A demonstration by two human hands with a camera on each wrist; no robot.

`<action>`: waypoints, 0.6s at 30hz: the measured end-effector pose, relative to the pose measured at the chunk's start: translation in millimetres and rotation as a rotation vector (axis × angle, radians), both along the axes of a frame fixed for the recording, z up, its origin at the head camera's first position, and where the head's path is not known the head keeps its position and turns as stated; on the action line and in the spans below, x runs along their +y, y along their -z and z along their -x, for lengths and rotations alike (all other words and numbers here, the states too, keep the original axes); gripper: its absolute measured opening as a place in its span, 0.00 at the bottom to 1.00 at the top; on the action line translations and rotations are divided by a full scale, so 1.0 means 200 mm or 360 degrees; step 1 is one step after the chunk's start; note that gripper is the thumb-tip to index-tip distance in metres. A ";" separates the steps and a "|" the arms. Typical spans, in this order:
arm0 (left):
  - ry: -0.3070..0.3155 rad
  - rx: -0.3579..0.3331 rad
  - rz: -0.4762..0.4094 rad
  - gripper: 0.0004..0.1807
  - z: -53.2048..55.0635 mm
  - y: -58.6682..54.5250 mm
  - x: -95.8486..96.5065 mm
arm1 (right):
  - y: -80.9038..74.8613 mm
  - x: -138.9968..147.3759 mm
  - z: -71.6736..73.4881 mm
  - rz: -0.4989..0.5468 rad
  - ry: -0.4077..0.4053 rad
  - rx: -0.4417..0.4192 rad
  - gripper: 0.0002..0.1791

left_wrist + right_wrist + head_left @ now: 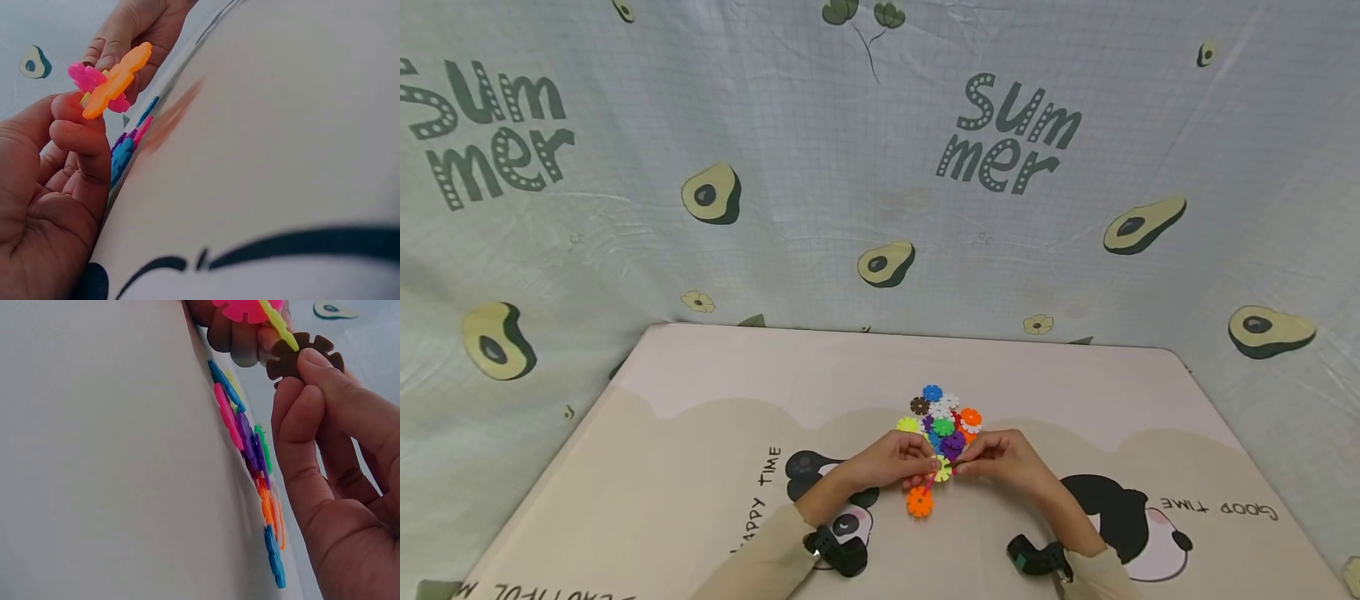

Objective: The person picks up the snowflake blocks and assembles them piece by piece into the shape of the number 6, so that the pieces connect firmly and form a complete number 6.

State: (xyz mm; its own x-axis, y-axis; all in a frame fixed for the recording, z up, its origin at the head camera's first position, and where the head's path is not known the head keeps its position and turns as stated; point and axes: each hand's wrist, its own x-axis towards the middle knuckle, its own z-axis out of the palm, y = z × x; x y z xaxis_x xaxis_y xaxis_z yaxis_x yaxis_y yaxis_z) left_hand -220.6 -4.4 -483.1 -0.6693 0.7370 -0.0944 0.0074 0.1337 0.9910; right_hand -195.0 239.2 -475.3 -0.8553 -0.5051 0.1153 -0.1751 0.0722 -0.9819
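Observation:
Notched plastic snowflake discs are joined in a short chain between the two hands. My left hand (895,460) pinches the chain, made of an orange disc (920,502), a pink disc (240,309) and a yellow disc (943,469). Between thumb and forefinger, my right hand (1006,458) grips a brown disc (286,366). In the right wrist view, the yellow disc's edge meets the brown one at its rim. Both hands are close together over the table, just in front of a pile of loose discs (943,427). The left fingers partly hide the pink disc in the head view.
Blue, white, purple, green and other coloured discs make up the pile. The table (700,483) wears a beige cloth printed with pandas and lettering. A curtain (805,167) with avocado prints hangs behind its far edge.

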 end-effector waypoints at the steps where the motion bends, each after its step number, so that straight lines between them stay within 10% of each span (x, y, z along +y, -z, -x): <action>1: -0.0002 -0.0004 -0.0005 0.09 0.00 0.00 0.00 | 0.00 0.00 0.00 -0.0003 0.0009 0.0005 0.12; 18: 0.0019 -0.0079 -0.0072 0.08 0.00 0.01 0.02 | -0.01 0.00 0.00 -0.0044 0.0013 -0.0067 0.14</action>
State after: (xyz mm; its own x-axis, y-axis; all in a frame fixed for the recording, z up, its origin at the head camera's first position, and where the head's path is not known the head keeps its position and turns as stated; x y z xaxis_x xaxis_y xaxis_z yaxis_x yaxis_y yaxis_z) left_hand -220.3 -1.3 -484.7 -0.6558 0.7491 -0.0934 -0.0405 0.0887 0.9952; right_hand -195.2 239.1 -473.2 -0.8632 -0.5006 0.0653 -0.1331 0.1009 -0.9860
